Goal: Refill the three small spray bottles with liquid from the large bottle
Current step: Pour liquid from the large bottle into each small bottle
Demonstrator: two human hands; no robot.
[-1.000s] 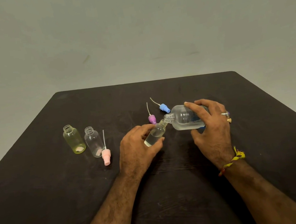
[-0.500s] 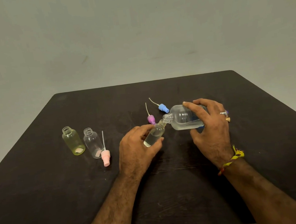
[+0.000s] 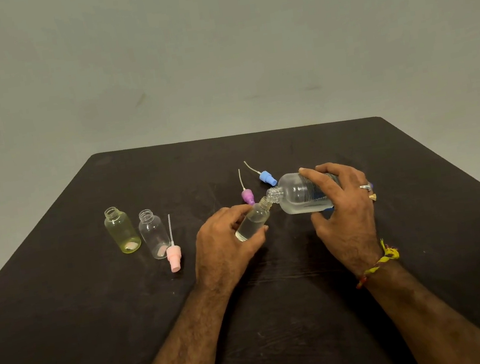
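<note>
Two open small bottles [image 3: 122, 231] [image 3: 154, 234] stand upright side by side on the left part of the surface [image 3: 66, 311]. A spray cap [image 3: 173, 256] lies just right of them, its tube pointing away from the person. At centre, the left hand [image 3: 223, 248] holds a third small bottle [image 3: 253, 219] tilted to the right. The right hand [image 3: 343, 214] holds the large bottle [image 3: 298, 194] on its side to the right, its mouth at the small bottle's mouth. Two further spray caps [image 3: 247, 196] [image 3: 267, 178] lie behind the held bottles.
</note>
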